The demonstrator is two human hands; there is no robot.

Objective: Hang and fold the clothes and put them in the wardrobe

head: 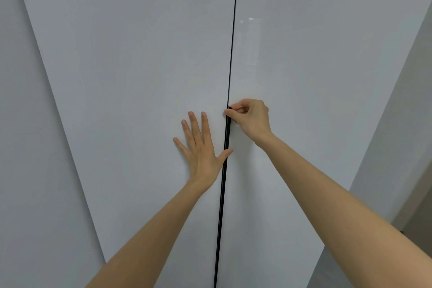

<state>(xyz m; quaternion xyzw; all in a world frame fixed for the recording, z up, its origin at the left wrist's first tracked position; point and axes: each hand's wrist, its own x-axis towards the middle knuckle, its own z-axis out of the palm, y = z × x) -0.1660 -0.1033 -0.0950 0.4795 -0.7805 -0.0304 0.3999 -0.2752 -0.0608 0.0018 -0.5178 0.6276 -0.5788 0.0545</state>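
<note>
1. Where the wardrobe [145, 30] fills the view, its glossy pale-grey front is the only surface. A duller grey panel [23, 147] stands at 9 o'clock, and I cannot tell whether it is wall or wardrobe side.
2. Left door [140, 82] spans 10 to 12 o'clock and is closed, its long axis upright.
3. Left hand [201, 149] lies flat on that door just below centre. The fingers are straight and spread wide, pointing to 12, and the thumb tip touches the strip.
4. Strip [219, 217], black, runs along the seam between the doors from 6 to 12 o'clock, leaning slightly right. It is thick from the right hand down and a thin line above.
5. Right hand [251, 117], just right of centre, has its fingers curled. Thumb and fingertips pinch the thick strip's top end.
6. Right door [315, 65] is closed, with a faint glare at 1 o'clock.
7. Grey wall [397, 147] stands at 3 o'clock.
</note>
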